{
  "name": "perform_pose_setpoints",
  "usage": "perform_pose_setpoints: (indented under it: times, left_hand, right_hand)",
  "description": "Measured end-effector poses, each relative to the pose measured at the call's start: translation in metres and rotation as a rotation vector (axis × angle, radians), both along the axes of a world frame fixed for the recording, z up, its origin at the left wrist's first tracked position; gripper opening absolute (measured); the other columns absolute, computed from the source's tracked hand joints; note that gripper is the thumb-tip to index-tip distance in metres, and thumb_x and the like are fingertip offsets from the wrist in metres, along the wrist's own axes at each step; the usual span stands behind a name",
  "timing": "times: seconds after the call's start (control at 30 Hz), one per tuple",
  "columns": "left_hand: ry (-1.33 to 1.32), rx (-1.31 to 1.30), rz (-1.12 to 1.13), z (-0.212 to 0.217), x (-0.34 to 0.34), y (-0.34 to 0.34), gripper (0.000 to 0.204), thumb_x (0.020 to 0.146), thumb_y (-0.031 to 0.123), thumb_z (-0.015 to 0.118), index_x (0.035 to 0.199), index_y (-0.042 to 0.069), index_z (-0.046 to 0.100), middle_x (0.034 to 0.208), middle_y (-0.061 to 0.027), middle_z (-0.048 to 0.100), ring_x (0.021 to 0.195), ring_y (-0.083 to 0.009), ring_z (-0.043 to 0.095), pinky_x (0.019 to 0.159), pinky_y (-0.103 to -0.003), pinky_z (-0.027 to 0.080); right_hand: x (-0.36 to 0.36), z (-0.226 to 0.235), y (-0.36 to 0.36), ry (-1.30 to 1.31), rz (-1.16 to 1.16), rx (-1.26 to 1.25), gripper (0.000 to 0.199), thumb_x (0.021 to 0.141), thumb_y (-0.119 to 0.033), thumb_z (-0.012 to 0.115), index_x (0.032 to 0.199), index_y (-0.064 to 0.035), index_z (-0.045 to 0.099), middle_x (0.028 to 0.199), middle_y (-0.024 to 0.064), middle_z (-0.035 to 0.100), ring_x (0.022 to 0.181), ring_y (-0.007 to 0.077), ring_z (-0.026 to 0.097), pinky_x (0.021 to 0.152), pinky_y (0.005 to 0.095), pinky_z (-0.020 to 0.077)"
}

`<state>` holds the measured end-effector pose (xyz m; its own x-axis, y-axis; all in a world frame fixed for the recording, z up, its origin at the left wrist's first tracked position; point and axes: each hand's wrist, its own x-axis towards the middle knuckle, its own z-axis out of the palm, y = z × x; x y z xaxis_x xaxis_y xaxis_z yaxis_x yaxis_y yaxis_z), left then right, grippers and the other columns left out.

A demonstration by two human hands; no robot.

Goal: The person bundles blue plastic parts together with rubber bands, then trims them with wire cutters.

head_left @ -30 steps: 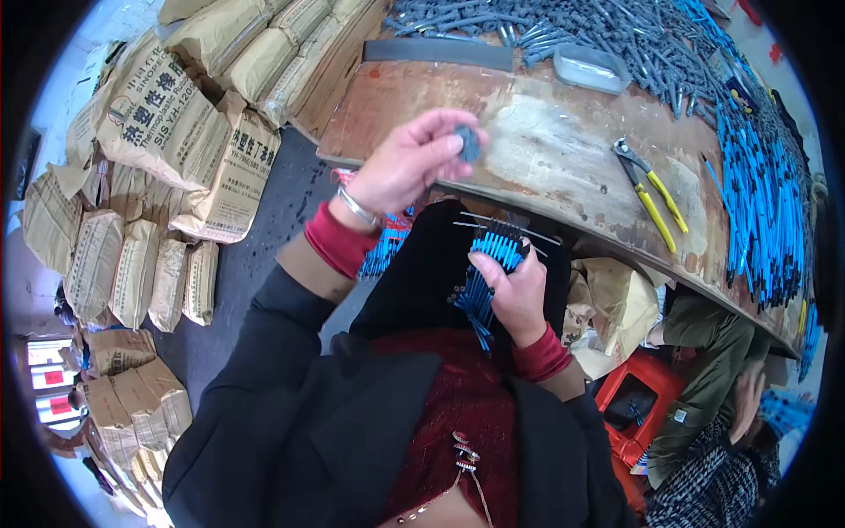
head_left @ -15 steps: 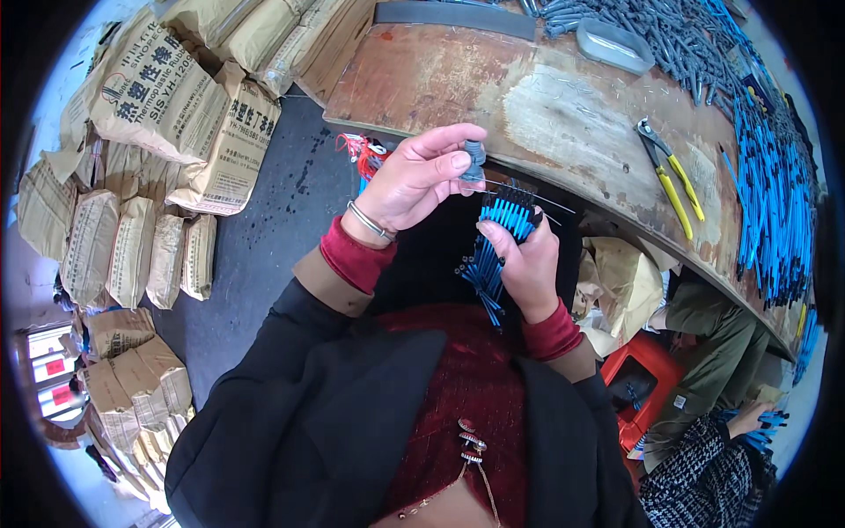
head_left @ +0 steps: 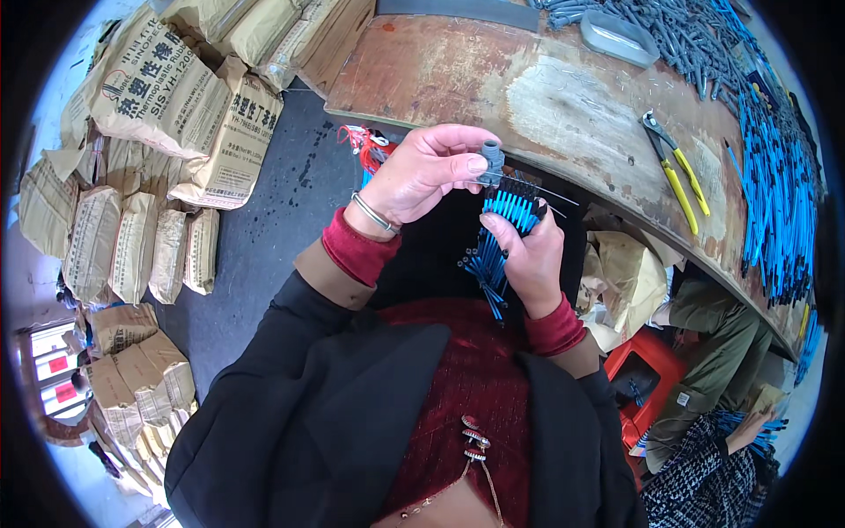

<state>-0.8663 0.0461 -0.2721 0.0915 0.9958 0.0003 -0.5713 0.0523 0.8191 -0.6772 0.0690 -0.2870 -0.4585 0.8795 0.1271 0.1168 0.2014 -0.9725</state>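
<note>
The right hand (head_left: 528,255) is closed around a bundle of blue tubes (head_left: 497,242), ends fanned upward just below the workbench (head_left: 493,84) edge. The left hand (head_left: 422,172) pinches a small grey cap (head_left: 491,160) over those tips. Best to keep the bundle steady and square the cap to one tube. Farther along the bench lie yellow-handled pliers (head_left: 676,167).

Bare rusty table top (head_left: 493,79) center frame open to reach; pliers (head_left: 676,163) right, blue rods (head_left: 775,211) far right, stacked sacks (head_left: 167,114) block left.
</note>
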Motion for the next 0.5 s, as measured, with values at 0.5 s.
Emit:
perform_pose_setpoints:
  times: [0.5]
  left_hand:
    - [0.944,0.264,0.303,0.017,0.027,-0.02,0.062,0.074,-0.003,0.067,0.131,-0.001,0.041,0.105,-0.005,0.05,0.081,-0.0077,0.053,0.074,-0.021,0.045]
  right_hand:
    - [-0.003,-0.001,0.002,-0.029,-0.053,0.012,0.032,0.072,-0.016,0.076,0.093,0.0006,0.058,0.079,0.0063,0.065,0.07,0.0103,0.06,0.065,0.0254,0.0485]
